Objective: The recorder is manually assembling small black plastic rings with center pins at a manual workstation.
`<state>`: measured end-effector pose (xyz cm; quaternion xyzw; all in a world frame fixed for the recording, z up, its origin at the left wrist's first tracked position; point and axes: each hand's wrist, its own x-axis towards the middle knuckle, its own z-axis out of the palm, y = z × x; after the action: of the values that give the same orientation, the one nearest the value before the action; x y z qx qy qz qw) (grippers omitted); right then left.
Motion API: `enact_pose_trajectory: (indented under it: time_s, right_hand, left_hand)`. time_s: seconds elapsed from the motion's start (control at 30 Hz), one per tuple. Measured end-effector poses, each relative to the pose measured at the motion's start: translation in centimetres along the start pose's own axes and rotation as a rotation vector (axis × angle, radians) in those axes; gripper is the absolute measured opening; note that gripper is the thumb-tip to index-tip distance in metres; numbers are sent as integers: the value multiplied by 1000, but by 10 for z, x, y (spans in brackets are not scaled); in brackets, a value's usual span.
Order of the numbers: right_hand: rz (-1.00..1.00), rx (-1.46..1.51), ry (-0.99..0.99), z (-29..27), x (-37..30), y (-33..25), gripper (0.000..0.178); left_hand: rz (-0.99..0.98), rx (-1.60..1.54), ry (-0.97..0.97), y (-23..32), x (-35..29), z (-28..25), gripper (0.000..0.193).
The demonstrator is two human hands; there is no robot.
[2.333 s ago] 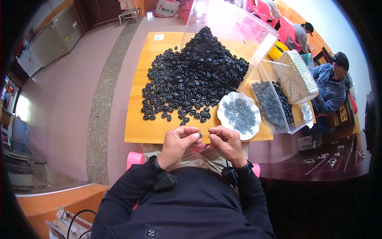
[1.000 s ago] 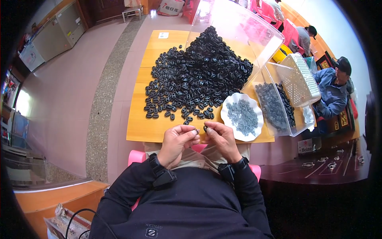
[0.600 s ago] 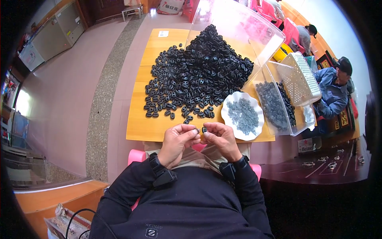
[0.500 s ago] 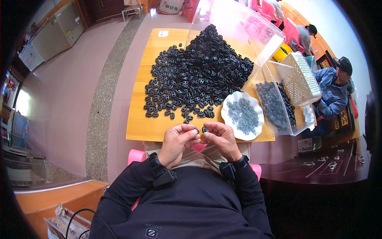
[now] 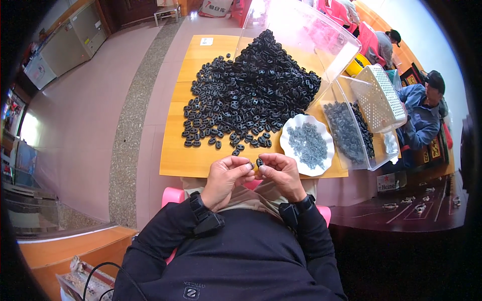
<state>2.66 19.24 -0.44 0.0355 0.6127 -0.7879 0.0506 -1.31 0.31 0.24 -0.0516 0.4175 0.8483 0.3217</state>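
Note:
My left hand point(image 5: 224, 179) and my right hand point(image 5: 282, 178) meet close together just off the near table edge. Between my right thumb and fingers is pinched a black oval two-hole piece point(image 5: 259, 162), tilted on edge. The left fingertips are pressed together beside it on a small thing, too tiny and covered to name. Beyond the hands a big heap of similar black two-hole pieces point(image 5: 261, 90) spreads over the table, with several loose ones at its near side. Right of the hands stands a white scalloped plate point(image 5: 314, 173) holding small grey pieces point(image 5: 307, 143).
A large clear plastic tub point(image 5: 331, 35) lies tipped behind the heap. At the right edge, a clear box point(image 5: 370, 159) holds grey and black pieces, with a white perforated basket point(image 5: 379, 95) over it. A person point(image 5: 420, 118) in blue sits beyond; others sit farther back.
The black oval piece in my right fingers has turned slightly more on edge. Both hands stay almost in place, and the heap and plate are unchanged.

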Motion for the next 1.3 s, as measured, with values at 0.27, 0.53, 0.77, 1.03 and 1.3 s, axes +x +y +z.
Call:
enact_pose_trajectory:
  time_s: [0.27, 0.53, 0.77, 1.03, 1.3]
  right_hand:
    - [-24, -4, 20, 2, 0, 1, 29]
    - [-106, -16, 75, 7, 1, 11, 28]
    - [-189, -198, 157, 9, 4, 19, 25]
    - [-267, -323, 169, 12, 3, 12, 23]
    - [-226, -352, 98, 6, 2, 9, 28]
  left_hand:
    - [81, -31, -16, -4, 1, 1, 12]
    - [132, -50, -30, -9, 3, -1, 12]
    - [94, -78, -11, -5, -2, 3, 13]
    - [84, -79, -13, -5, -4, 5, 12]
    - [121, -58, -18, -5, -3, 5, 12]
